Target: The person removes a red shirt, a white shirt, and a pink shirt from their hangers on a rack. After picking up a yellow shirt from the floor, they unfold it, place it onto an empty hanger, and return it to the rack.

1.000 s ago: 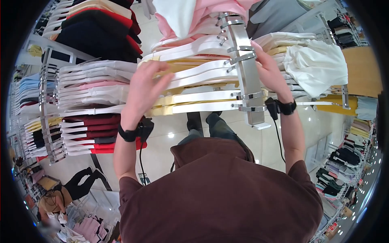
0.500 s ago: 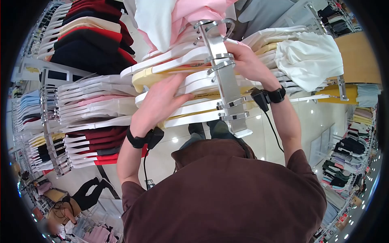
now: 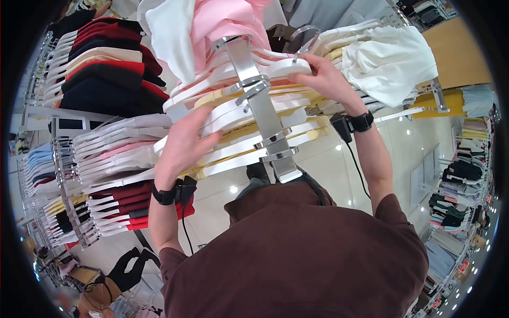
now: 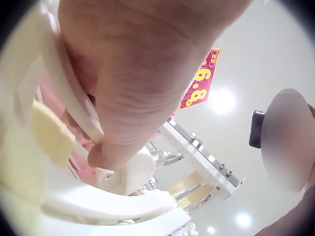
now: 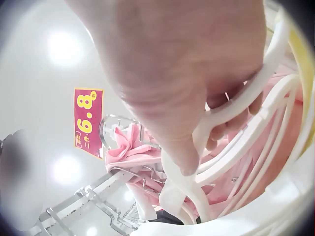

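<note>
White hangers with yellow and pink garments hang on a metal display rail. In the head view, my right hand grips a white hanger right of the rail; its hook stands up clear of the bar. The right wrist view shows my thumb and fingers on both sides of that hanger. My left hand is at the hangers' left ends. In the left wrist view, its thumb lies against a white hanger, with fingers partly visible behind. Pink and white garments lie over the rail's far end.
Dark and red garments hang at the left, above a stack of white and pink ones. A white garment drapes over another rail at the right. Another person is at lower left. Tiled floor shows below.
The rail and its hangers have shifted left in the head view. My right hand now holds a hanger out to the right with its hook raised; my left hand has moved lower along the hanger ends.
</note>
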Demonstrator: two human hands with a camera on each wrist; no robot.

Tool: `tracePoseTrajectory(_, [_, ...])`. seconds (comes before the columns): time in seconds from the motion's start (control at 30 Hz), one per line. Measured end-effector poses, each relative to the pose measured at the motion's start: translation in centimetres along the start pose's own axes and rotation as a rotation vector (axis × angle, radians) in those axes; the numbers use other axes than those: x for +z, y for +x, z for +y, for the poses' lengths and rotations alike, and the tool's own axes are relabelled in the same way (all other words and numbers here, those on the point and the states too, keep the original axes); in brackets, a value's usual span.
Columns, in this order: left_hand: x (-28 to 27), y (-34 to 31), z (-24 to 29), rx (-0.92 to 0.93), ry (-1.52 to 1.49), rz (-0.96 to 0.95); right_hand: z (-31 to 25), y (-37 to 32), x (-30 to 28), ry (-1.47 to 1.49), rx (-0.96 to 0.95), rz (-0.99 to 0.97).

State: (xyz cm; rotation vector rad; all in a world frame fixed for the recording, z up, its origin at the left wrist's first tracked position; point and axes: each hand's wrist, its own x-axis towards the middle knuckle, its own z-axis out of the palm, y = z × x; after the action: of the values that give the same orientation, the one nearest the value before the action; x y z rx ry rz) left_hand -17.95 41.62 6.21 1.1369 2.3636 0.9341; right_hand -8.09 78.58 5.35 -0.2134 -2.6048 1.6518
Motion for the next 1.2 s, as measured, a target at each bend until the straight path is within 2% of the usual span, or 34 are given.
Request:
tracePoseTrajectory(0.1, [-0.4, 0.4, -0.2, -0.002, 0.094, 0.014, 0.7, -0.2, -0.2, 0.003, 0.087, -0.092])
tracePoseTrajectory(0.17, [-0.8, 0.7, 0.1, -0.011, 0.14, 0.016, 1.9, 0.3, 0.3, 0.016, -0.042, -0.177])
tracePoseTrajectory(0.3, [-2.7, 1.0, 1.5, 0.0, 0.176, -0.008, 4.3, 0.7, 0.3, -0.196, -0.04, -0.202])
tracePoseTrajectory(0.37, [-4.2, 1.0, 3.1, -0.078, 0.192, -0.05, 4.9, 0.8, 0.4, -0.257, 0.062, -0.321])
tracePoseTrajectory(0.47, [-6.0, 1.1, 3.3, -0.052, 0.321, -0.084, 6.4, 0.1, 1.0, -0.331, 0.0, -0.333])
tracePoseTrajectory(0.6, [-7.6, 1.2, 3.7, -0.026, 0.429, -0.073, 7.5, -0.2, 0.7, -0.288, 0.136, -0.376])
tracePoseTrajectory(0.83, [-8.7, 1.4, 3.5, -0.039, 0.417, -0.118, 6.2, -1.4, -0.2, -0.298, 0.131, -0.442])
tracePoseTrajectory(0.9, [-8.7, 1.6, 3.6, -0.038, 0.41, -0.128, 5.7, -1.3, 0.0, -0.452, 0.145, -0.492])
tracePoseTrajectory(1.1, [-8.6, 1.9, 3.1, -0.05, 0.408, -0.096, 10.4, -1.1, 0.9, -0.531, 0.162, -0.593])
tracePoseTrajectory(1.2, [-8.2, 1.9, 2.4, -0.064, 0.404, -0.088, 9.5, -1.7, 0.5, -0.495, 0.169, -0.638])
